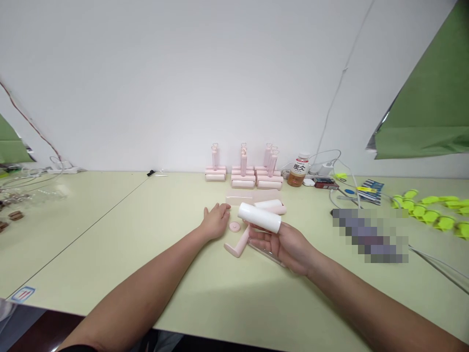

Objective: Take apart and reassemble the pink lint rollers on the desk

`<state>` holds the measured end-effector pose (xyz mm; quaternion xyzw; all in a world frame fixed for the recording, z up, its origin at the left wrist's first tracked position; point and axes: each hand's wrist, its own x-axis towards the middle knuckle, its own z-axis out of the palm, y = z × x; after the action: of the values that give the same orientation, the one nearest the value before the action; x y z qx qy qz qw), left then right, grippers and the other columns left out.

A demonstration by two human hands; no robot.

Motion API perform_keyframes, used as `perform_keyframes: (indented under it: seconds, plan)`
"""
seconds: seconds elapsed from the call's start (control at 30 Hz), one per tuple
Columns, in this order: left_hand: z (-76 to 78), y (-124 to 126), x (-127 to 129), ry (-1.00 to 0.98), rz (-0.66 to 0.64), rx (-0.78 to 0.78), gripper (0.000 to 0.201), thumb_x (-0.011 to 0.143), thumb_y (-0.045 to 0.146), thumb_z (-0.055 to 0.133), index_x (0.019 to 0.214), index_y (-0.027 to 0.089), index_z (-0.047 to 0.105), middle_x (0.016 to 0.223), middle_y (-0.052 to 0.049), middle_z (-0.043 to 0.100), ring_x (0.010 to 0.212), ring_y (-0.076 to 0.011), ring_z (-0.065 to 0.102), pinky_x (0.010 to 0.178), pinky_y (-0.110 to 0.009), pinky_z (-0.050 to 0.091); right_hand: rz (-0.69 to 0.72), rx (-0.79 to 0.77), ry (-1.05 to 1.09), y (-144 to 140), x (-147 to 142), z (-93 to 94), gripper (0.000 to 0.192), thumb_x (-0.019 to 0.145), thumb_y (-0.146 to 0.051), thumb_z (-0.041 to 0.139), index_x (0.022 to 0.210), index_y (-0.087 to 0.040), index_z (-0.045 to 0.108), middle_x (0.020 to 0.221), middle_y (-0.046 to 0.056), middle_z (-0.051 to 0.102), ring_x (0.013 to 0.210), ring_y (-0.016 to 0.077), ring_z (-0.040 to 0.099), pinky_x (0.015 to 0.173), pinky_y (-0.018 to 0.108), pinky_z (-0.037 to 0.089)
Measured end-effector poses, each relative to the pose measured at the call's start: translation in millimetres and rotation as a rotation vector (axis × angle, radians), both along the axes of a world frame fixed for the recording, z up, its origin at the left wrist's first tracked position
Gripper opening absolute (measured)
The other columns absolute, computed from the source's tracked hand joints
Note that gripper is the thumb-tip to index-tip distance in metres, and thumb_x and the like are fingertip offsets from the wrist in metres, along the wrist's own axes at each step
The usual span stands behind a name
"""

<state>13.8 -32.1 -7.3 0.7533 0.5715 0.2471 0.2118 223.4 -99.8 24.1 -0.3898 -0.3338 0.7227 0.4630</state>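
- One white lint roll (259,217) held above the worktop (176,303), and the right hand (289,247) had it, fingers curled beneath and gripping near one end!
- Across the way, the left hand (216,223) rested beside the pink disc (235,226), fingers loosely bent, nothing visible in them.
- That roll looked light and fairly stiff, its smooth surface perhaps slippery; around mid-barrel, with gentle pressure, seemed the best hold.
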Motion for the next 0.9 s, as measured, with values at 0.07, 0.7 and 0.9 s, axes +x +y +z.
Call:
perform_keyframes:
  seconds: [0.07,0.7,0.9]
  plan:
    - [-3.8,1,-1,0.049,0.003,-0.002,0.027,0.092,0.028,0.036,0.112,0.025,0.054,0.126,-0.007,0.060,0.133,-0.0320,0.037,0.108,-0.065,0.013,0.002,-0.004,-0.001,0,0,0.7,0.028,0.091,-0.016,0.045,0.115,-0.013,0.060,0.102,0.015,0.071,0.090,0.0239,0.070,0.090,0.046,0.055]
    - [63.7,-1,5,-0.695,0.071,0.004,0.027,0.081,0.043,0.059,0.074,0.018,0.054,0.070,0.000,0.057,0.066,-0.0131,0.057,0.062,-0.025,0.046,0.003,0.031,-0.035,1,-3,-1.1,0.021,0.095,-0.028,0.049,0.094,-0.015,0.065,0.103,0.010,0.063,0.083,0.0183,0.066,0.077,0.035,0.059]
    - [81.0,54,-30,-0.054,0.286,0.240,0.011,0.082,0.030,0.057,0.090,0.022,0.054,0.096,-0.003,0.066,0.080,-0.0179,0.061,0.067,-0.028,0.045,0.068,0.084,-0.081,-2,-3,-1.3,0.020,0.090,-0.033,0.058,0.086,-0.015,0.066,0.102,0.009,0.063,0.091,0.0180,0.062,0.079,0.030,0.058]
